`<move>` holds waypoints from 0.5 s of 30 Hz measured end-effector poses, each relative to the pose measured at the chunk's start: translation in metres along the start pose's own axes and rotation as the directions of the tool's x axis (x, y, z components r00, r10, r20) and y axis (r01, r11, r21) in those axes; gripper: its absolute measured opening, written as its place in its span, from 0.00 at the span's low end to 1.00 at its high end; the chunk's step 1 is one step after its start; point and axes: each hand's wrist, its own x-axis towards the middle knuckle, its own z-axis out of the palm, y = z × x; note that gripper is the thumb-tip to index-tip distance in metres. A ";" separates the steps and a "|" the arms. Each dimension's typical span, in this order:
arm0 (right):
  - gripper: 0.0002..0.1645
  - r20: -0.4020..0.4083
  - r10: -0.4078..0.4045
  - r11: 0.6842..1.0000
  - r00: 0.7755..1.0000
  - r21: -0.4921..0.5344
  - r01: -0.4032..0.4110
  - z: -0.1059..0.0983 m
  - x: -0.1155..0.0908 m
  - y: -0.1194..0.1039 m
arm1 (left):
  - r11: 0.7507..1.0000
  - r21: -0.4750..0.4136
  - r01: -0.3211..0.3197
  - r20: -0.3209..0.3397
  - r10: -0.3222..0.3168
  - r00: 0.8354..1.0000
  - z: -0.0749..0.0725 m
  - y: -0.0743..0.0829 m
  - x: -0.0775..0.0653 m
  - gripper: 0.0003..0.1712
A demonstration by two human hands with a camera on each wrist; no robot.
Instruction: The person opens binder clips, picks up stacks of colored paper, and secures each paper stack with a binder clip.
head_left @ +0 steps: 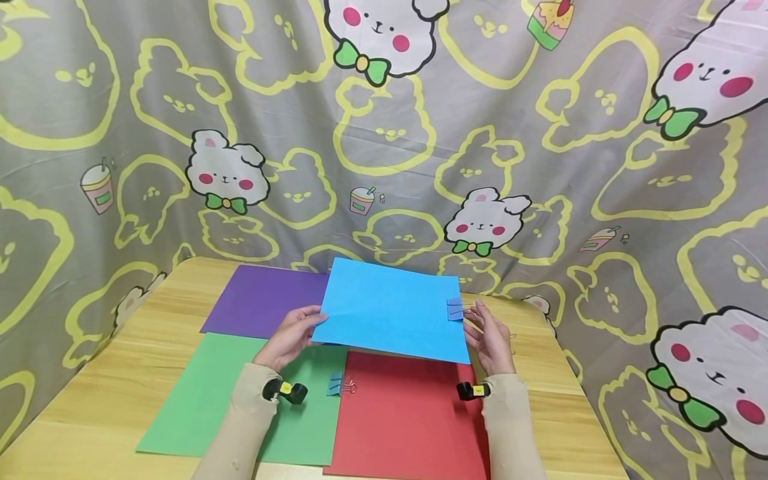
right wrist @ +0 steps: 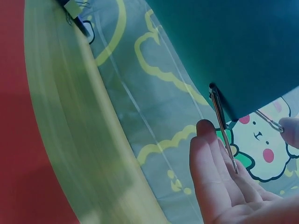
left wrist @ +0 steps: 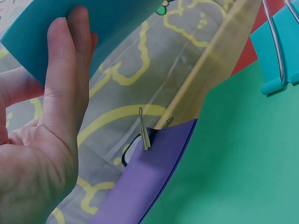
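A bright blue sheet of paper (head_left: 390,310) is held up above the table, tilted toward the head camera. My left hand (head_left: 297,333) pinches its left edge, thumb on top and fingers (left wrist: 60,70) extended underneath. On the right edge sits a blue binder clip (head_left: 455,310), its wire handles spread apart. My right hand (head_left: 489,337) holds that clip by the handles; in the right wrist view the thumb (right wrist: 290,133) touches one handle and the other fingers lie along the second handle (right wrist: 224,133).
Below lie a green sheet (head_left: 186,400) with a blue binder clip (head_left: 335,385) on its right edge, a red sheet (head_left: 408,413) and a purple sheet (head_left: 270,300). The purple one also carries a clip (left wrist: 145,140). A patterned curtain (head_left: 396,187) hangs behind the wooden table (head_left: 558,393).
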 end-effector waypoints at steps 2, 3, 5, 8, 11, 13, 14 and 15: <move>0.47 0.008 0.000 1.000 1.000 -0.002 0.000 -0.001 0.000 0.000 | 1.000 0.000 -0.001 0.004 0.001 1.000 0.000 0.000 0.000 0.31; 0.48 0.012 0.000 1.000 1.000 -0.002 0.000 -0.001 0.000 0.000 | 1.000 -0.003 0.000 0.003 0.000 1.000 0.000 0.001 0.000 0.31; 0.49 0.019 0.000 1.000 1.000 0.000 0.000 -0.001 0.001 0.000 | 1.000 -0.006 0.004 0.005 -0.003 1.000 0.000 0.001 0.000 0.32; 0.50 0.029 -0.005 1.000 1.000 -0.002 0.005 -0.001 0.001 0.001 | 1.000 -0.002 0.004 0.011 -0.004 1.000 0.001 0.002 -0.001 0.33; 0.48 0.034 -0.010 1.000 0.999 -0.004 0.010 -0.001 0.001 0.001 | 1.000 0.000 0.001 0.017 -0.001 1.000 0.001 0.003 -0.002 0.33; 0.46 0.034 -0.009 1.000 0.999 0.003 0.009 -0.001 0.001 0.001 | 1.000 0.000 0.000 0.019 0.000 1.000 0.000 0.003 -0.002 0.33; 0.44 0.034 -0.007 1.000 0.999 0.009 0.007 -0.001 0.001 0.001 | 1.000 -0.001 -0.001 0.019 0.001 1.000 0.000 0.003 -0.002 0.33; 0.42 0.038 -0.006 1.000 0.999 0.010 0.006 -0.001 0.001 0.001 | 1.000 -0.002 -0.003 0.020 0.003 1.000 0.000 0.003 -0.002 0.33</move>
